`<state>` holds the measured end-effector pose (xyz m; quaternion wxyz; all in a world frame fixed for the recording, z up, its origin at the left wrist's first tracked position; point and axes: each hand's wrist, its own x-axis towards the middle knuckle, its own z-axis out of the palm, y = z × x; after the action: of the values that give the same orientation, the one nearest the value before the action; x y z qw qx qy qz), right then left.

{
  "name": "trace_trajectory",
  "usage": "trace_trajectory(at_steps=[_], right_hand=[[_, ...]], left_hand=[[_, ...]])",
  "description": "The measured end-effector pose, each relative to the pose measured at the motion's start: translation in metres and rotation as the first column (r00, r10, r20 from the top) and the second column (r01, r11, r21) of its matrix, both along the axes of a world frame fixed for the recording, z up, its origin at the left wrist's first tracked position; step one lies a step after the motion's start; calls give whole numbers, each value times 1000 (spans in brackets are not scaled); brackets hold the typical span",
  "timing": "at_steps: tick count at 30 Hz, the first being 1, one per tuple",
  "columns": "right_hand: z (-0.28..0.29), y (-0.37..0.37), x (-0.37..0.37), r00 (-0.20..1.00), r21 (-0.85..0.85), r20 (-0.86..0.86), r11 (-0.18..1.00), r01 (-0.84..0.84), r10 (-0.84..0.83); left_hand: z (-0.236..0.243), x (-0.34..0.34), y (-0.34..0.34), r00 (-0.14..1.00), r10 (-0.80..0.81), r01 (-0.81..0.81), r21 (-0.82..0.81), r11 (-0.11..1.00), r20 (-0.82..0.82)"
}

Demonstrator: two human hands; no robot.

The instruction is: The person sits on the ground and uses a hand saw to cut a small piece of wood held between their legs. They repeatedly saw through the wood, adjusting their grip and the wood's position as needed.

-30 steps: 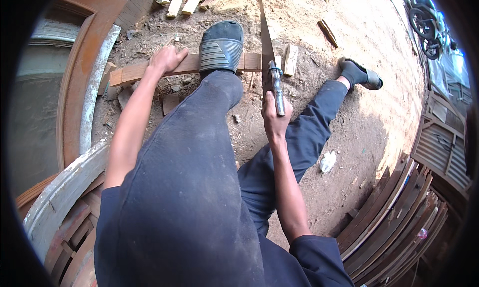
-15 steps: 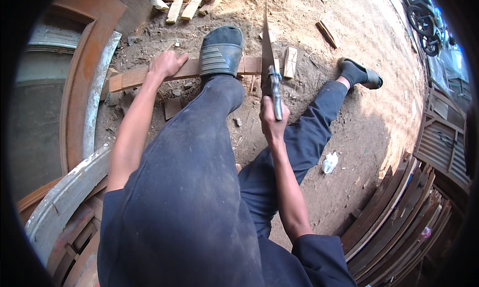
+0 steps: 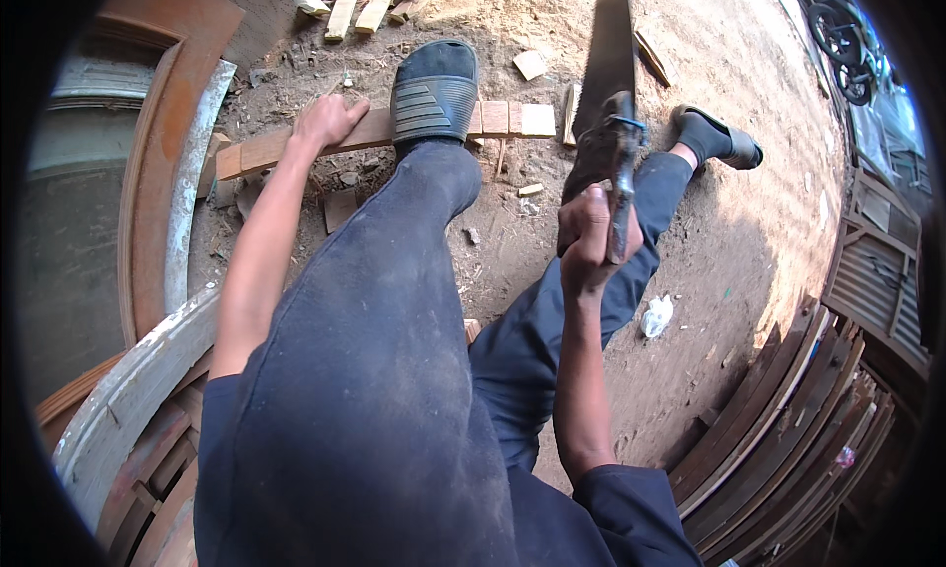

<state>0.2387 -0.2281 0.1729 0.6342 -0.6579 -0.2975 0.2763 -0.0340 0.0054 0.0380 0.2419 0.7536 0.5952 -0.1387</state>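
A long strip of wood [image 3: 370, 133] lies across the ground, pinned under my sandalled left foot [image 3: 434, 99]. Pencil-like lines cross it near its pale right end. My left hand [image 3: 330, 124] is closed over the strip, left of the foot. My right hand [image 3: 598, 234] grips the handle of a handsaw [image 3: 609, 60], whose blade points away from me. The saw is held up to the right of the strip's end, apart from it. Partly behind the blade lies a short wooden block [image 3: 572, 114]. A small offcut [image 3: 530, 190] rests on the dirt nearer me.
Several wood pieces [image 3: 374, 8] lie at the far left. A wooden frame with a glass-like panel [image 3: 148, 173] and a curved, peeling white board [image 3: 133, 390] stand at left. Long planks [image 3: 759, 419] are stacked at lower right, beyond a white plastic scrap [image 3: 656, 316]. Motorbikes [image 3: 838, 40] stand far right.
My right hand has lifted the handsaw off the strip's right end and moved it rightward, uncovering the strip's end and the small offcut. My left hand and foot have stayed in place.
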Motion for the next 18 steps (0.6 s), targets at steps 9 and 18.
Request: trace_trajectory(at_steps=[9, 18], right_hand=[[-83, -6, 13, 979, -237, 129, 964, -124, 158], [-77, -15, 6, 931, -144, -362, 983, -114, 55]], left_hand=[[0, 10, 9, 1000, -15, 14, 79, 997, 6], [-5, 6, 4, 1000, -5, 5, 77, 997, 6]])
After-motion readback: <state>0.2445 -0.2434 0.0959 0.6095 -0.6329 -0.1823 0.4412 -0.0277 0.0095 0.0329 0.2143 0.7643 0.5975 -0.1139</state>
